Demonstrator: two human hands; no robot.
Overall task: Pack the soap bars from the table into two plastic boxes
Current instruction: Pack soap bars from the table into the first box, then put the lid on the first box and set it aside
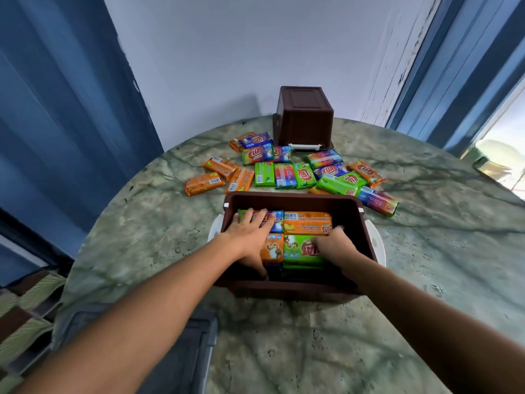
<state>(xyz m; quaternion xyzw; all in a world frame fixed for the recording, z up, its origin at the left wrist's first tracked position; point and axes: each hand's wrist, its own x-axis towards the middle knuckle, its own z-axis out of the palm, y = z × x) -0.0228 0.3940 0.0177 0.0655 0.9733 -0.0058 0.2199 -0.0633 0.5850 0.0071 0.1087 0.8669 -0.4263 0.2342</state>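
Head view: green marbled round table point(426, 251), pale wall point(241, 52), blue curtains point(56, 109); both hands point(250, 233) flat on boxed soap bars point(306, 223)

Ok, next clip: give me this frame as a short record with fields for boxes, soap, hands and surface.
near box: open brown plastic box, upright, partly filled with wrapped soap bars
far box: second brown plastic box, upside down at the table's far edge
loose soap: orange, green and blue wrapped bars scattered between the boxes
left hand: flat on packed bars
right hand: inside near box, on green bar, fingers blurred
surface: round green marbled table
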